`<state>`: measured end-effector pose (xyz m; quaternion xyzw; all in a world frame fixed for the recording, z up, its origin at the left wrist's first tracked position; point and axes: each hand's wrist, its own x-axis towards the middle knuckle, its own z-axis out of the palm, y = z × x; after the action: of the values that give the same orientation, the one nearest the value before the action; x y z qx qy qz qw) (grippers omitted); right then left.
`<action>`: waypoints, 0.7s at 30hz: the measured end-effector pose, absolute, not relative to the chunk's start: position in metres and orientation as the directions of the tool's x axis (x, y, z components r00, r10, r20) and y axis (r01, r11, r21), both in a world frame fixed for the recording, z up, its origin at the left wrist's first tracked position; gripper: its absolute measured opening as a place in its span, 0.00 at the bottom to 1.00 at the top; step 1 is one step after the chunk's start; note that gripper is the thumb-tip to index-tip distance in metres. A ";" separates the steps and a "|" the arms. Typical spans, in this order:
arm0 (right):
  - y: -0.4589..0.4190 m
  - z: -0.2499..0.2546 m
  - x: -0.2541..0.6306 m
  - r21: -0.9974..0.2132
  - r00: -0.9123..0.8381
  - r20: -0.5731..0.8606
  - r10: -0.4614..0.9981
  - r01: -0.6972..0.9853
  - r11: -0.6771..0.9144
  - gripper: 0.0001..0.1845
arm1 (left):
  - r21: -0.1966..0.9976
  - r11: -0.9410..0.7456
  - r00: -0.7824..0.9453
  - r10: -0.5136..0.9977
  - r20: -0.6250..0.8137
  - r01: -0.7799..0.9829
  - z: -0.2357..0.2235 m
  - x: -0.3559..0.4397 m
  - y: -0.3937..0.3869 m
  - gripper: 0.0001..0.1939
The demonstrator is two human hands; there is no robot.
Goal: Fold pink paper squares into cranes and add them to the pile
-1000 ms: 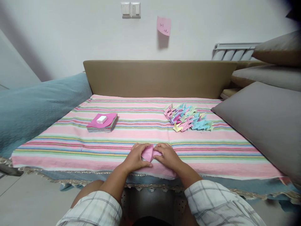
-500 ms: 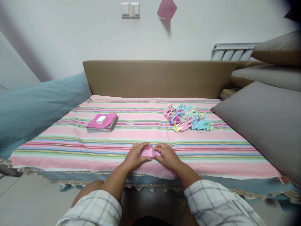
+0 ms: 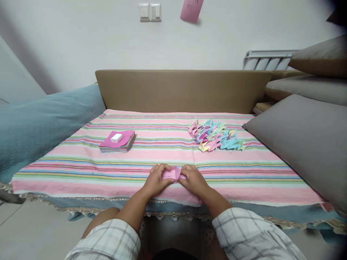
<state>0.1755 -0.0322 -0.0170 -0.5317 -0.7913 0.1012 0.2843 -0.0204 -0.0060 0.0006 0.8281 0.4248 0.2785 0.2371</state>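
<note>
Between my hands, close to the front edge of the striped cloth (image 3: pixel 151 155), is a partly folded piece of pink origami paper (image 3: pixel 171 174). My left hand (image 3: pixel 158 179) grips its left part, fingers along the far edge and thumb along the near edge. At the other end, my right hand (image 3: pixel 191 178) pinches the paper between thumb and fingers. A raised flap stands in the middle of the paper, between the two thumbs. The fingertips partly cover both ends of it.
A stack of coloured paper (image 3: pixel 119 143) with a small white box (image 3: pixel 116 138) on top lies at left. Several folded paper cranes (image 3: pixel 214 135) are heaped at right. Grey cushions (image 3: pixel 303 141) border the right side, a blue covered armrest (image 3: pixel 51 122) the left.
The raised flap on the pink paper has shifted slightly to the right and looks more curved. Both hands stay almost in place. The pink note on the wall has swung upward.
</note>
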 end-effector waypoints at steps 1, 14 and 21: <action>-0.032 -0.017 0.175 -0.447 -0.268 0.343 0.900 0.796 0.407 0.05 | 0.621 -0.538 0.502 0.826 0.255 0.570 0.002 -0.020 -0.006 0.12; -0.029 -0.005 0.195 -0.946 -0.074 0.010 0.997 0.322 0.034 0.13 | 0.360 -0.680 0.592 0.733 0.335 0.639 0.013 -0.003 -0.012 0.05; -0.030 -0.004 0.196 -0.995 -0.076 -0.029 0.997 0.097 -0.022 0.20 | 0.291 -0.719 0.616 0.693 0.375 0.631 0.010 0.006 -0.010 0.06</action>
<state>0.1964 -0.0295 -0.0040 -0.5104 -0.5359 0.5005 0.4492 0.0056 -0.0102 0.0101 0.8966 0.3690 0.2359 0.0652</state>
